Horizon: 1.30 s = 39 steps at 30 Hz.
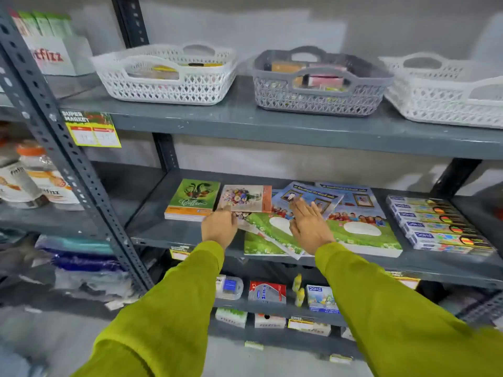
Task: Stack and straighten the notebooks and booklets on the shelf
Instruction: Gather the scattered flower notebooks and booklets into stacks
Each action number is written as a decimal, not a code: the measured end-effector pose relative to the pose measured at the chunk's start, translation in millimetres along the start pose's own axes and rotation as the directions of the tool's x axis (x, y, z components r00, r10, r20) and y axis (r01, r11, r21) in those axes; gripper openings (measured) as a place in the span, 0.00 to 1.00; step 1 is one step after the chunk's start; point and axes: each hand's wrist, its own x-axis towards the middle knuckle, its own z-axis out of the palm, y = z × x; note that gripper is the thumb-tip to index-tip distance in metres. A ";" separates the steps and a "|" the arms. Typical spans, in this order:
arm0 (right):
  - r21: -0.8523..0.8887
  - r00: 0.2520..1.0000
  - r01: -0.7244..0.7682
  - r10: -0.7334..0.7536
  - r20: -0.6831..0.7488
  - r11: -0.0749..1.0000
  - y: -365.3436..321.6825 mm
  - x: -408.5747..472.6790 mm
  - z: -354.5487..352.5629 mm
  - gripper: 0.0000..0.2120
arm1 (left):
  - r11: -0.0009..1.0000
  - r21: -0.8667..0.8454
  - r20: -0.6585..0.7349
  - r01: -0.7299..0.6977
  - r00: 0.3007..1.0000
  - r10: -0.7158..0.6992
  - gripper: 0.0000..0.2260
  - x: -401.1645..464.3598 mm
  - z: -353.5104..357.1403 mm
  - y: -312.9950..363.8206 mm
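Observation:
On the middle shelf (168, 235) lies a green "Coffee" notebook stack (193, 200) at the left. Beside it a floral notebook (246, 198) sits askew, and my left hand (219, 227) pinches its near left corner. Loose blue-and-green booklets (272, 240) are fanned crookedly under and right of it. My right hand (309, 227) rests flat, fingers apart, on the topmost tilted booklet (307, 195). A thicker, squarer pile of the same booklets (364, 229) lies to the right.
Boxes of DOMS colour pencils (438, 224) line the shelf's right end. Above stand two white baskets (166, 74) (446, 88) and a grey basket (318, 83). A slotted upright post (68, 159) stands at the left. Small stationery packs fill the lower shelf (266, 293).

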 end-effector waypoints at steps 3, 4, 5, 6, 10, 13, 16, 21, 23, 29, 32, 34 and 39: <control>0.055 0.999 -0.005 0.003 0.042 0.998 -11.2 28.1 5.9 0.24 | 0.954 -0.269 0.146 0.134 0.984 -0.097 0.12 26.6 17.1 -9.5; 0.057 0.997 -0.013 0.009 0.070 0.998 -15.6 35.6 7.2 0.24 | 0.916 -0.341 0.211 0.213 0.966 -0.146 0.11 33.6 22.2 -8.8; 0.059 0.996 -0.019 0.013 0.093 0.998 -18.9 44.6 11.2 0.23 | 0.872 -0.407 0.268 0.270 0.949 -0.169 0.11 43.3 30.7 -11.5; 0.064 0.993 -0.026 0.019 0.119 0.998 -22.0 56.0 17.6 0.23 | 0.825 -0.462 0.323 0.327 0.928 -0.187 0.11 53.5 37.4 -13.6; 0.054 0.962 -0.099 0.081 0.260 0.994 -29.2 94.2 38.8 0.25 | 0.499 -0.644 0.549 0.580 0.804 -0.228 0.08 77.2 53.3 -11.9; 0.044 0.954 -0.122 0.105 0.281 0.992 -38.0 108.0 54.6 0.27 | 0.243 -0.683 0.650 0.688 0.725 -0.227 0.08 85.5 63.9 -9.6; 0.009 0.926 -0.133 0.121 0.357 0.991 -42.4 115.1 69.2 0.27 | 0.069 -0.675 0.701 0.735 0.668 -0.252 0.08 90.3 69.9 -10.7; -0.018 0.973 -0.096 0.097 0.209 0.995 -55.7 99.2 76.9 0.26 | -0.036 -0.722 0.664 0.691 0.677 -0.317 0.07 94.4 80.4 -7.6; -0.016 0.991 -0.033 0.035 0.127 0.999 -63.7 87.8 78.8 0.24 | -0.034 -0.747 0.634 0.664 0.697 -0.336 0.05 93.4 82.5 -5.4; 0.171 0.995 -0.004 -0.013 0.100 0.985 -80.1 72.1 62.8 0.24 | 0.141 -0.750 0.559 0.646 0.733 -0.387 0.21 92.2 94.5 -3.0; 0.450 0.951 -0.308 0.288 0.115 0.838 -67.2 88.4 58.6 0.20 | 0.333 -0.716 0.513 0.614 0.785 -0.347 0.18 84.7 79.9 5.9; 0.513 0.844 -0.489 0.531 0.075 0.705 -46.8 96.2 56.6 0.17 | 0.458 -0.680 0.490 0.572 0.820 -0.295 0.20 83.5 78.5 7.6; 0.448 0.553 -0.789 0.804 0.220 0.420 -7.4 97.4 56.0 0.19 | 0.673 -0.601 0.401 0.431 0.891 -0.213 0.24 82.9 79.9 6.9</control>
